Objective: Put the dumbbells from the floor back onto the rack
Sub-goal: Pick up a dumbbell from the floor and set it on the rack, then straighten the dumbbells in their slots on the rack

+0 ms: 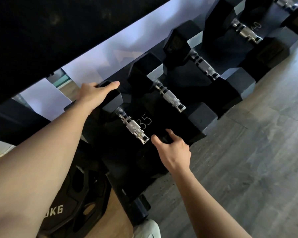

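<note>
A black hex dumbbell with a knurled chrome handle [135, 130] lies on the lowest shelf of the black rack [169, 121], next to a painted "35". My left hand [95, 93] grips its far hex head from above. My right hand [172, 148] rests on its near hex head, which is dark and hard to make out, with the fingers spread over it. Further right on the same shelf sit a second dumbbell [170, 97], a third dumbbell [204, 66] and a fourth dumbbell [246, 32].
A higher rack shelf [58, 31] overhangs at the top left. A black weight plate [72, 200] marked "KG" leans at the lower left beside the rack foot [136, 203]. Grey wood-look floor [248, 160] spreads to the right. The toe of a white shoe [147, 228] shows at the bottom.
</note>
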Available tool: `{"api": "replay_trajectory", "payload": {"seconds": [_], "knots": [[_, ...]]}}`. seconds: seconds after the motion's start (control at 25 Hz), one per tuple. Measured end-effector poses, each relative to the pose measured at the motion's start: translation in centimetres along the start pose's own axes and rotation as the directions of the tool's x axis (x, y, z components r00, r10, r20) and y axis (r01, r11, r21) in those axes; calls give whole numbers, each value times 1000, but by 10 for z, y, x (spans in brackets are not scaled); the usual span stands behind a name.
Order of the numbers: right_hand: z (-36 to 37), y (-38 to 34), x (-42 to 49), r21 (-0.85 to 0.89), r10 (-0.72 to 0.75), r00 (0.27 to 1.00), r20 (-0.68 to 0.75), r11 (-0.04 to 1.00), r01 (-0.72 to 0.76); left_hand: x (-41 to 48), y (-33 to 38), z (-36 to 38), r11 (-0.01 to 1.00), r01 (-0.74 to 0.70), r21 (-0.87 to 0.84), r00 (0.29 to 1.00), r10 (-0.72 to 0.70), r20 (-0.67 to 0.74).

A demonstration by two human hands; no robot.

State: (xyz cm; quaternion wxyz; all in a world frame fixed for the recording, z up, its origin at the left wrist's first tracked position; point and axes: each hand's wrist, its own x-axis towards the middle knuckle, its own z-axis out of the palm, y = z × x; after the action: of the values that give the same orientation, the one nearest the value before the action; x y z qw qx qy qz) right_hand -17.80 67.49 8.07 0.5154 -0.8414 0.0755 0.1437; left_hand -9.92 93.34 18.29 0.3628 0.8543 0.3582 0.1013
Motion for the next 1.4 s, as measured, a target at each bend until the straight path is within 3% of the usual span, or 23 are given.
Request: {"api": "replay_trajectory", "payload": {"seconds": [0.32, 0.68, 0.84, 1.04, 1.12, 1.2, 1.28, 1.4], "knots": [[9, 0, -16, -21, -19, 998, -68, 1000, 17, -1, -7, -6, 994, -24, 107, 1000, 23, 16], [2, 2, -12, -4, -19, 1000, 22, 1000, 19, -13, 2, 5, 992, -39, 122, 998, 43, -37], [0, 0, -10, 9, 10, 997, 75, 1000, -10, -32, 3, 14, 984, -115, 139, 978, 136, -157], [-27, -4, -10, 107, 12, 981, 191, 994, -33, -61, 15, 36, 907, -164, 389, 927, 276, -254], [-54, -8, -4, 115, -25, 994, 105, 993, 13, -80, 30, 51, 877, -276, 392, 873, 400, -279], [-88, -11, 3, 112, -71, 997, -28, 991, 74, -109, 50, 74, 834, -469, 292, 798, 542, -264], [-128, -7, 9, 113, -89, 982, -164, 988, 108, -151, 74, 106, 746, -650, 142, 722, 665, -191], [-193, 17, 9, 76, -94, 933, -348, 989, 128, -218, 112, 158, 617, -786, -29, 618, 786, -38]]}}
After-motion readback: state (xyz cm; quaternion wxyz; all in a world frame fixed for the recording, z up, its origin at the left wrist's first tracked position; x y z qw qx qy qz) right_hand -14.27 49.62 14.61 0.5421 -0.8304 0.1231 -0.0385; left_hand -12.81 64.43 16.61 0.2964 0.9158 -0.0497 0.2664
